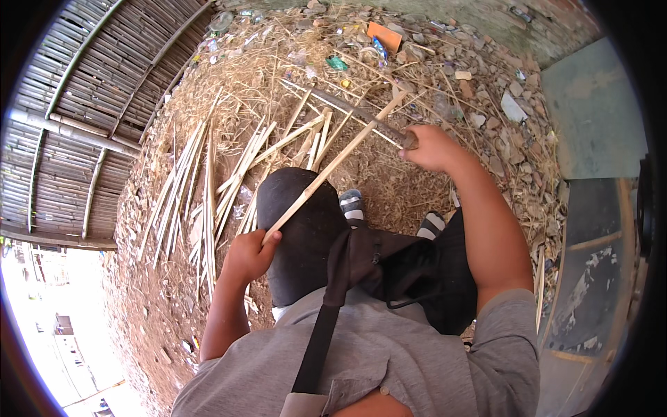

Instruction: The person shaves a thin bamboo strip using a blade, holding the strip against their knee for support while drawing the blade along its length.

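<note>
My left hand is closed around the near end of a long pale bamboo strip. The strip slants away to the upper right, passing over the dark-covered knee. My right hand grips the handle of a long-bladed knife, whose blade points to the far left. Knife and strip cross just left of my right hand; whether the edge bites into the wood cannot be made out. Beyond and left of the knee lie several split bamboo strips in loose bundles on the ground.
Dry straw and shavings cover the ground. Stones and litter, with an orange piece, lie along the far wall. A bamboo-slat panel stands at the left, grey-green panels at the right. My sandalled feet rest below.
</note>
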A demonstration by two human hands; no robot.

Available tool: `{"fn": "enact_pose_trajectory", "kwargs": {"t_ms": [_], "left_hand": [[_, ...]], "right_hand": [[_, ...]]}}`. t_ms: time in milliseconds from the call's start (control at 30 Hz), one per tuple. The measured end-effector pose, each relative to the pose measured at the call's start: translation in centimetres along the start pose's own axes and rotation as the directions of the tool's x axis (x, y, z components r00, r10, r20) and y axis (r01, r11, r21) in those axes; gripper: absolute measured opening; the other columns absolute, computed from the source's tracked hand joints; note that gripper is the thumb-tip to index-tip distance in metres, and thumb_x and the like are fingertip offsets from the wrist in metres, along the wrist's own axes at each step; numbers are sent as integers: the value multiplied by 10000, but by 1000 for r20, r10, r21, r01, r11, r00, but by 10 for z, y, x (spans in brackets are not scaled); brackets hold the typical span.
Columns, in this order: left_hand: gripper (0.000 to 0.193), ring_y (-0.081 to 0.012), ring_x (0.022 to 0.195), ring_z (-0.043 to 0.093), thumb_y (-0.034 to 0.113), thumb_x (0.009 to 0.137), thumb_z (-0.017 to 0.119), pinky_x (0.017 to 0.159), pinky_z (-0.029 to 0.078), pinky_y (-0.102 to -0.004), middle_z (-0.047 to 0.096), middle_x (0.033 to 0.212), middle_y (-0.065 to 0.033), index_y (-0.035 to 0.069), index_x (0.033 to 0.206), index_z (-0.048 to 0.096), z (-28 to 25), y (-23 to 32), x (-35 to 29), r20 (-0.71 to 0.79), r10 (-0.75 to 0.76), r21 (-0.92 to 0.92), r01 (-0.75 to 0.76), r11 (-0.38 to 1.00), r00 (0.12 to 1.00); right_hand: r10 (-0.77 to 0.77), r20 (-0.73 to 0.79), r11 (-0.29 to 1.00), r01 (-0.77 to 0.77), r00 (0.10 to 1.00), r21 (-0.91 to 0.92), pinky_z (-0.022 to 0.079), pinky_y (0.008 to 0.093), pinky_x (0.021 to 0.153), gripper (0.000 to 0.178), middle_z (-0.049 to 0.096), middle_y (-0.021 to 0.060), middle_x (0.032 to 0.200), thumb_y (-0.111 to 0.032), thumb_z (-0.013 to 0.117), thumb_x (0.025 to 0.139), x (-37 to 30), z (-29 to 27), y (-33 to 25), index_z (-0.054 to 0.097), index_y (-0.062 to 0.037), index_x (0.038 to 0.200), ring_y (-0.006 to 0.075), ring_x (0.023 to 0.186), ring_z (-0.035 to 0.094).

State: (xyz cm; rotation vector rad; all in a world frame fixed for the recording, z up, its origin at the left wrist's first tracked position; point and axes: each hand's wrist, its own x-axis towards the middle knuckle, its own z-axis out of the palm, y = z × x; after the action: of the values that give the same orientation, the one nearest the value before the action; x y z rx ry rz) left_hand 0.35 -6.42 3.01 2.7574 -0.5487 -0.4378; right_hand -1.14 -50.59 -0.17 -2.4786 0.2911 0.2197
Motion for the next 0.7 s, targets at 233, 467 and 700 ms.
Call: {"fn": "enact_pose_trajectory", "kwargs": {"t_ms": [233, 467, 700], "left_hand": [[580, -497, 728, 633, 505, 1012, 564, 662, 481, -540, 629, 708, -279, -14, 763, 634, -1, -3, -3, 17, -15, 1, 15, 1000, 1000], [604, -488, 765, 639, 517, 1031, 521, 700, 488, -531, 635, 730, -278, -21, 783, 639, -4, -6, 5, 95, -10, -64, 16, 998, 995], [550, -357, 638, 600, 423, 1059, 508, 642, 455, -474, 616, 687, -209, -36, 786, 642, -5, -7, 1, 99, 12, -91, -3, 996, 995]], "right_hand": [[-308, 170, 938, 329, 936, -113, 534, 476, 756, 272, 714, 166, 864, -298, 781, 844, -13, 23, -48, 704, -72, 974, 347, 841, 704], [67, -46, 988, -60, 997, 145, 542, 416, 828, 435, 733, 143, 997, -309, 791, 828, 6, -12, 33, 696, -28, 1147, 297, 948, 708], [-99, 112, 995, 101, 989, -17, 538, 441, 795, 378, 728, 152, 940, -322, 784, 851, -4, 9, -25, 694, -43, 1090, 333, 886, 704]]}}
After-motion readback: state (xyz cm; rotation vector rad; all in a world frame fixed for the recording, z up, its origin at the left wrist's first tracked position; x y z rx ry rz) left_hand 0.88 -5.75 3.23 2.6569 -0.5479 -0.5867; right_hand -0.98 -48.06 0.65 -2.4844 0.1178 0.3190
